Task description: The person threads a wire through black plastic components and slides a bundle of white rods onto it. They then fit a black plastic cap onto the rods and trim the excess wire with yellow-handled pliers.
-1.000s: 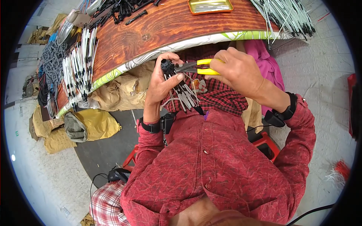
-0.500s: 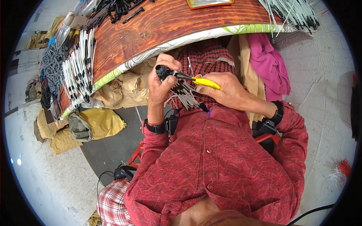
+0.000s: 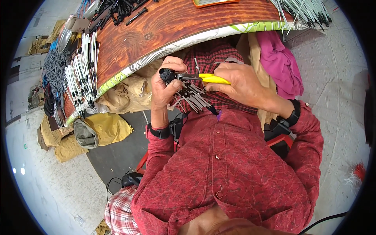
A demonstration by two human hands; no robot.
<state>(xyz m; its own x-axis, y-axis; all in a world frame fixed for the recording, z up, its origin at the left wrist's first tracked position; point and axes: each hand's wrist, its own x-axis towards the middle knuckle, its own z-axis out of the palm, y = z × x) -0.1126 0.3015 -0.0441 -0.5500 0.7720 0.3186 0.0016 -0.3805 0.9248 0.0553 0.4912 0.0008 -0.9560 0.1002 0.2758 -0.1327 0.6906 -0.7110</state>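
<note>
Over my lap, my left hand [image 3: 169, 84] is closed round a black ribbed cylindrical part [image 3: 167, 74] with a round end facing left. From the right, my right hand [image 3: 239, 80] grips the yellow handles of a pair of pliers [image 3: 214, 79]. The dark jaws of the pliers reach the black part beside my left thumb; whether they pinch anything there is too small to tell. Below my hands, a bunch of thin grey-white strips with black bits [image 3: 192, 98] lies on the red checked cloth [image 3: 215, 56] over my lap.
A wooden table [image 3: 172, 23] with a green-and-white edge curves in front of me. Piled on it are black parts [image 3: 117, 11], white-and-black rods [image 3: 83, 72], pale rods [image 3: 307, 13] and an orange-rimmed tray [image 3: 215, 3]. A magenta cloth [image 3: 280, 66] hangs at right; a yellow sack [image 3: 111, 127] lies at left.
The pliers' handles have spread apart, and my right hand has lifted and opened its grip somewhat round them. My left hand and the black part have shifted slightly left.
</note>
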